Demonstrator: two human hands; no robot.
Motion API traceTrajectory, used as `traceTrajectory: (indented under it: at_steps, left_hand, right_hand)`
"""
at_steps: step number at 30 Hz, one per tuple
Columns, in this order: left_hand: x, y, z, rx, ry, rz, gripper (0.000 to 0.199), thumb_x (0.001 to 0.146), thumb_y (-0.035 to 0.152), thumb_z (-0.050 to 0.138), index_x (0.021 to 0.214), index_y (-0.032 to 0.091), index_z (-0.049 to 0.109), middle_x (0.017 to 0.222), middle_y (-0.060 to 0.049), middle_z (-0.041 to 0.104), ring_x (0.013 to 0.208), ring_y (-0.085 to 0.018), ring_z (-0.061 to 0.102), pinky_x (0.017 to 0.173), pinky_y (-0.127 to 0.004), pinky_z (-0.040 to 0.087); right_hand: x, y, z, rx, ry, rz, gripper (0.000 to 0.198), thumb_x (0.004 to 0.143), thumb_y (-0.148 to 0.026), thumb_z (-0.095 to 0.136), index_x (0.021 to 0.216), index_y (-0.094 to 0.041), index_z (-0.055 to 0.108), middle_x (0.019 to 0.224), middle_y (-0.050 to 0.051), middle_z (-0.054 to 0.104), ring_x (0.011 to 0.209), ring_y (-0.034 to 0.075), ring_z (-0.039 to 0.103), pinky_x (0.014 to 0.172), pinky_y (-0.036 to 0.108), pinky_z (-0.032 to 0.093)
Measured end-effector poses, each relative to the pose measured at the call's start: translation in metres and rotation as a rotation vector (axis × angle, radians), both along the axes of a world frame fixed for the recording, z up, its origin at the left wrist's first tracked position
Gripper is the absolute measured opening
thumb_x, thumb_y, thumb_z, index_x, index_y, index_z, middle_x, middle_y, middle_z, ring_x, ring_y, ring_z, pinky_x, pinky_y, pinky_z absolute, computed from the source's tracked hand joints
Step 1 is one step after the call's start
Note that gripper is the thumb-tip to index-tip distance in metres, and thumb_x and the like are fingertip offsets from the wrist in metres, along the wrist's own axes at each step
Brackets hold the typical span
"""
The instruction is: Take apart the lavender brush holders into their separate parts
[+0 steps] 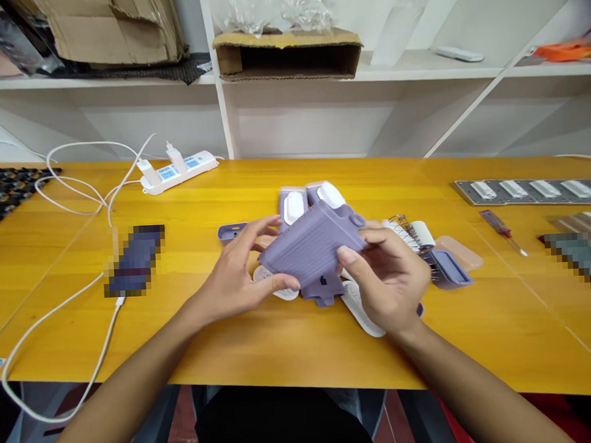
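A purple plastic housing with a ribbed face is tilted above the table, gripped at both ends. My left hand holds its left end between thumb and fingers. At its right end, my right hand presses a thumb on the ribbed face, with fingers curled behind. Beneath and behind it lie more purple parts, one with a white oval piece. A white oval cover rests by my right hand. Right of that hand are a small purple tray and several metal springs.
A white power strip with cables stands at the back left, near a phone. On the right are a screwdriver and a grey rail with white pieces. Shelves hold a cardboard box.
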State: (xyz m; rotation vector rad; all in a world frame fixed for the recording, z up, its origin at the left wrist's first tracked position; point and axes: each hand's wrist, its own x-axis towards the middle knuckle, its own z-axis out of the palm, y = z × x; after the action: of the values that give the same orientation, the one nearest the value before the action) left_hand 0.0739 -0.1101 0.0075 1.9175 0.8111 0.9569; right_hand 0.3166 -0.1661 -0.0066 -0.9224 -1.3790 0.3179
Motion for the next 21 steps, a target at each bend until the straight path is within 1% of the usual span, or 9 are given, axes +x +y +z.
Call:
traceTrajectory:
  at_steps: [3,6,8,10,13,14,16,19,21]
  left_hand:
    - [0.003,-0.003,-0.001,-0.117,0.048,-0.077,0.077,0.087,0.045,0.095,0.155,0.028,0.061,0.151,-0.014,0.071,0.137,-0.037,0.069,0.116,-0.05,0.055]
    - [0.002,0.0,0.001,-0.206,0.046,-0.02,0.068,0.089,0.052,0.091,0.148,0.028,0.066,0.142,-0.012,0.076,0.124,-0.035,0.074,0.106,-0.046,0.059]
    - [-0.007,0.008,0.006,-0.177,0.086,0.067,0.067,0.088,0.056,0.091,0.144,0.026,0.068,0.139,-0.011,0.076,0.122,-0.034,0.074,0.103,-0.044,0.059]
    - [-0.021,0.018,0.016,-0.091,0.166,0.123,0.067,0.09,0.057,0.088,0.145,0.026,0.066,0.138,-0.011,0.077,0.123,-0.035,0.073,0.102,-0.042,0.057]
    - [-0.05,0.033,0.031,0.014,0.452,0.157,0.062,0.09,0.063,0.083,0.138,0.026,0.069,0.128,-0.009,0.08,0.109,-0.034,0.074,0.092,-0.04,0.056]
    - [-0.06,0.036,0.036,0.008,0.562,0.125,0.063,0.089,0.064,0.083,0.137,0.025,0.07,0.122,-0.009,0.081,0.102,-0.034,0.074,0.088,-0.039,0.056]
    - [-0.076,0.041,0.044,-0.042,0.76,0.032,0.066,0.088,0.062,0.084,0.141,0.026,0.069,0.127,-0.008,0.08,0.108,-0.034,0.074,0.093,-0.039,0.055]
    - [-0.088,0.042,0.048,-0.134,0.867,-0.126,0.062,0.088,0.048,0.083,0.146,0.03,0.068,0.139,-0.005,0.078,0.121,-0.033,0.073,0.101,-0.037,0.054]
    - [-0.088,0.042,0.048,-0.217,0.883,-0.253,0.057,0.085,0.039,0.084,0.141,0.032,0.073,0.136,-0.002,0.08,0.121,-0.032,0.074,0.102,-0.036,0.054]
  right_hand:
    - [-0.005,0.002,0.0,-0.156,0.096,0.133,0.02,0.099,-0.024,0.082,0.111,-0.025,0.066,0.092,-0.001,0.074,0.061,0.014,0.07,0.052,0.028,0.061]
    - [-0.006,0.004,0.001,-0.226,0.123,0.196,0.033,0.099,-0.029,0.085,0.123,-0.026,0.062,0.108,0.003,0.078,0.072,0.015,0.078,0.059,0.029,0.067]
    - [-0.003,0.007,0.003,-0.224,0.132,0.202,0.032,0.101,-0.03,0.082,0.126,-0.026,0.062,0.119,0.007,0.079,0.079,0.016,0.08,0.063,0.03,0.068]
    - [0.004,0.01,0.005,-0.206,0.123,0.184,0.026,0.104,-0.028,0.079,0.124,-0.024,0.064,0.12,0.008,0.079,0.081,0.016,0.079,0.063,0.03,0.067]
    - [0.014,0.014,0.008,-0.19,0.102,0.137,0.02,0.104,-0.028,0.079,0.119,-0.024,0.066,0.112,0.006,0.079,0.077,0.016,0.078,0.062,0.031,0.066]
    - [0.017,0.015,0.009,-0.197,0.098,0.121,0.019,0.104,-0.028,0.079,0.118,-0.025,0.067,0.109,0.005,0.079,0.077,0.017,0.077,0.063,0.032,0.066]
    - [0.021,0.016,0.009,-0.23,0.086,0.095,0.017,0.104,-0.031,0.08,0.116,-0.025,0.07,0.102,0.004,0.078,0.077,0.018,0.077,0.064,0.034,0.066]
    - [0.024,0.017,0.008,-0.268,0.059,0.076,0.015,0.103,-0.033,0.081,0.113,-0.026,0.072,0.094,0.002,0.078,0.076,0.019,0.076,0.065,0.035,0.065]
    - [0.026,0.018,0.006,-0.274,0.046,0.072,0.014,0.103,-0.034,0.081,0.112,-0.027,0.073,0.093,0.002,0.078,0.076,0.018,0.076,0.066,0.035,0.065]
